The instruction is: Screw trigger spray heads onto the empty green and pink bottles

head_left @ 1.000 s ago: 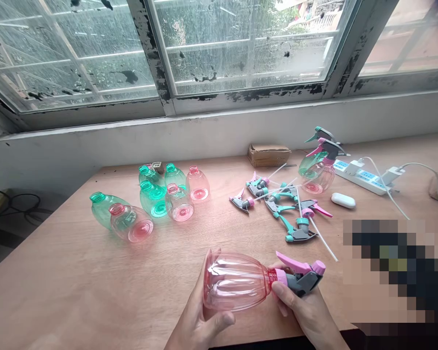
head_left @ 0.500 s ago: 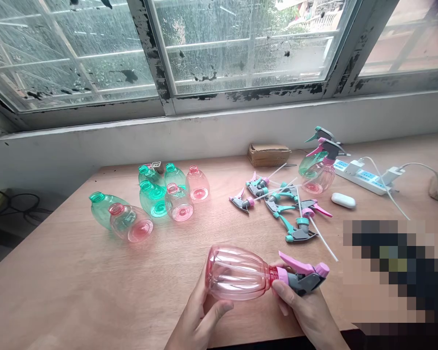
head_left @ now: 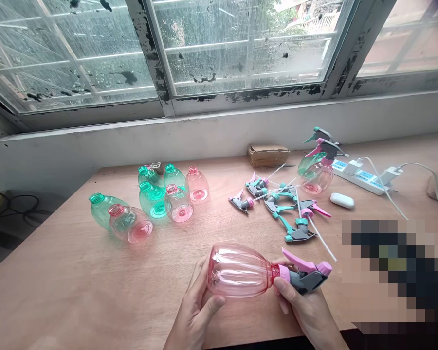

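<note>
A clear pink spray bottle [head_left: 239, 271] lies sideways between my hands above the table's near edge, its base to the left. On its neck sits a pink and grey trigger sprayer [head_left: 308, 273]. My left hand [head_left: 199, 304] is wrapped round the base end, thumb in front and the other fingers partly hidden behind. My right hand [head_left: 306, 308] pinches the pink collar at the neck, with the thumb on the near side. No straw can be made out inside the bottle.
Several green and pink bottles without sprayers, such as a tipped pink one [head_left: 131, 224], are at the left. Loose trigger sprayers [head_left: 277, 206] lie in a heap beyond my right hand. Behind them are a cardboard box [head_left: 268, 155], capped bottles [head_left: 317, 175], a white case [head_left: 342, 200] and a power strip [head_left: 361, 179].
The bottle and sprayer have shifted slightly up and to the right. My left hand has slid a little on the base, its thumb lower and further left.
</note>
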Demonstrator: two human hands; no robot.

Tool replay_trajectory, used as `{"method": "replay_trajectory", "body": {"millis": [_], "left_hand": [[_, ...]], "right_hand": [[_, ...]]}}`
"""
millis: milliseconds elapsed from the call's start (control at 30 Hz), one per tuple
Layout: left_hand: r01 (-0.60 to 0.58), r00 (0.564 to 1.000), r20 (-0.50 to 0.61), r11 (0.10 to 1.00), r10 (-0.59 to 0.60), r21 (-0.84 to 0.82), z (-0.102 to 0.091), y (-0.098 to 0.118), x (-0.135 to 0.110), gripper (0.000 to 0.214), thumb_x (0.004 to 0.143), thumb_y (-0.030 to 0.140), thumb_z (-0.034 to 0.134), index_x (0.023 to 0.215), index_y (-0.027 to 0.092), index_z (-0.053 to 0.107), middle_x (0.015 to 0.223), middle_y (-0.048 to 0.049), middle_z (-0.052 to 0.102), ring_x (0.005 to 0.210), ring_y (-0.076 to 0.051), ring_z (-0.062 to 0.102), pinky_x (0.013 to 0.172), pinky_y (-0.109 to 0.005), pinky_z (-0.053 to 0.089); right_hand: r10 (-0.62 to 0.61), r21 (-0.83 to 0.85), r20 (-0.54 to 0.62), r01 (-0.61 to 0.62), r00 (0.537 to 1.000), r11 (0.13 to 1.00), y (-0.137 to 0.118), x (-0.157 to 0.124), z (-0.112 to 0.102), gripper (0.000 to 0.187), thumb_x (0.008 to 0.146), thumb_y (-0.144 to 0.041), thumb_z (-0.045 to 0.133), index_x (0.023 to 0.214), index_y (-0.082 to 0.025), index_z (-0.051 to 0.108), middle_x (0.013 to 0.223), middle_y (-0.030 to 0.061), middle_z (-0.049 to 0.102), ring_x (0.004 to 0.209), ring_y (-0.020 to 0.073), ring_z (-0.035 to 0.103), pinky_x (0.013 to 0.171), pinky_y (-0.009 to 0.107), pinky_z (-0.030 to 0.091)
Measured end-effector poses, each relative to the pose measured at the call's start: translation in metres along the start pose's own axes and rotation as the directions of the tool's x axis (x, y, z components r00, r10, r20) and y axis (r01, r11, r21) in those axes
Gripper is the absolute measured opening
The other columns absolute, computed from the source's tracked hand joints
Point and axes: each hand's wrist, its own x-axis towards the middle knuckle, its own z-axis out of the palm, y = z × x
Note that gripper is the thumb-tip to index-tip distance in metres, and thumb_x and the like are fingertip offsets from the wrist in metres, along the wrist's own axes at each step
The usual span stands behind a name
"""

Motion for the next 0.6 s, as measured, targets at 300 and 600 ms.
{"method": "replay_trajectory", "body": {"millis": [300,600], "left_hand": [[0.057,0.998,-0.029,0.997,-0.056,0.042,0.002,-0.001,-0.001,0.055,0.100,0.045,0.066,0.154,0.044,0.052,0.174,0.0035,0.034,0.160,-0.033,0.030,0.132,-0.048,0.026],[0.118,0.992,-0.031,0.990,-0.121,-0.079,0.004,0.009,-0.007,0.070,0.097,0.058,0.064,0.160,0.036,0.043,0.171,-0.0039,0.042,0.158,-0.032,0.037,0.129,-0.044,0.034]], "right_hand": [[-0.012,0.029,-0.011,0.012,1.000,0.999,0.001,0.001,0.001,0.039,0.088,-0.048,0.086,0.110,-0.019,0.070,0.061,-0.0043,0.060,0.043,0.0094,0.047,0.046,0.023,0.034],[-0.005,-0.055,-0.004,0.005,1.000,0.998,-0.004,-0.002,0.003,0.046,0.083,-0.054,0.089,0.108,-0.020,0.070,0.054,-0.0068,0.054,0.046,0.0120,0.047,0.048,0.025,0.039]]}}
